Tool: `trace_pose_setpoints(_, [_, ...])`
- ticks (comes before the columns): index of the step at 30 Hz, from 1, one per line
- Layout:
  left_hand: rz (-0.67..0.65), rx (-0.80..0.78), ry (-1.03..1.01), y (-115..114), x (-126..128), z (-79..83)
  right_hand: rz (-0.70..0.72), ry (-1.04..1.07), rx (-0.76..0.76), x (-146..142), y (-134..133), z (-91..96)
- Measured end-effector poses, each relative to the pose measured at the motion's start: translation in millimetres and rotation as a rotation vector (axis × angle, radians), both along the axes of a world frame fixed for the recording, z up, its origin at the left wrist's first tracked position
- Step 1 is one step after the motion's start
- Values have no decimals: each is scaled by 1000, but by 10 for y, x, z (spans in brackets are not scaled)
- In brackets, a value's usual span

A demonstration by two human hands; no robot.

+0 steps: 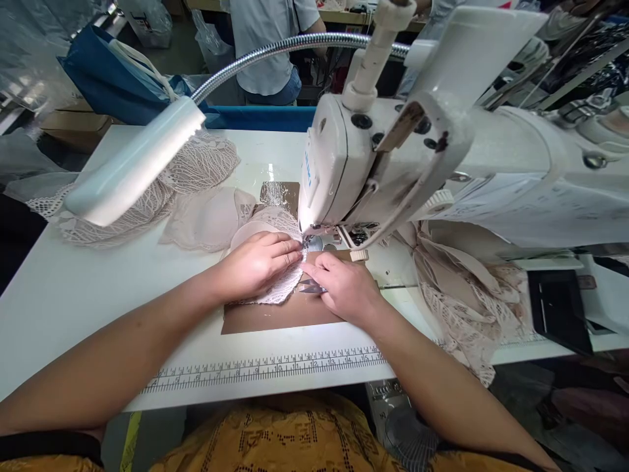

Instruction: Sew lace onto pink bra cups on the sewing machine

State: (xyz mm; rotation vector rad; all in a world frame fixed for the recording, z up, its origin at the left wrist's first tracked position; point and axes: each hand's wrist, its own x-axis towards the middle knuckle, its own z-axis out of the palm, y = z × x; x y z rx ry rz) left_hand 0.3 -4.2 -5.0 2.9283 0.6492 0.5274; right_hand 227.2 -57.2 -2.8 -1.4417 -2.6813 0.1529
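Under the needle of a white sewing machine [328, 164] lies a pale lace bra cup [287, 288]. My left hand [258, 262] rests flat on that cup, its fingers stretched toward the presser foot. Close by on the right, my right hand [346, 285] is closed around a small pair of thread snips [311, 287], whose blades point left. The index finger of this hand reaches to the edge of the lace beside the needle. A brown sheet [275, 321] is spread on the table beneath the work.
More lace cups [206, 216] lie at the left, below a lamp [137, 157] on a bendable metal arm. Lace pieces [466, 295] are heaped to the right of the machine, near a black phone-like device [559, 311]. A printed ruler [265, 368] runs along the front edge. Another person [268, 46] sits beyond.
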Motion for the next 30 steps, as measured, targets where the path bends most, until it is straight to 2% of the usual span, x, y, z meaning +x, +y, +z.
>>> trace_pose_setpoints(3, [-82, -16, 57, 7, -14, 26, 19, -2, 1, 9, -2, -5])
trace_pose_setpoints(7, [-96, -6, 127, 30, -24, 26, -9, -19, -7, -9, -4, 6])
trace_pose_setpoints(15, [3, -18, 98, 25, -10, -16, -106, -34, 35, -89, -3, 39])
trace_pose_setpoints(22, [51, -24, 42, -3, 22, 10, -157, -64, 34, -97, 5, 56])
trace_pose_setpoints(30, [-71, -27, 119, 49, -50, 3, -32, -5, 62, -32, 16, 7])
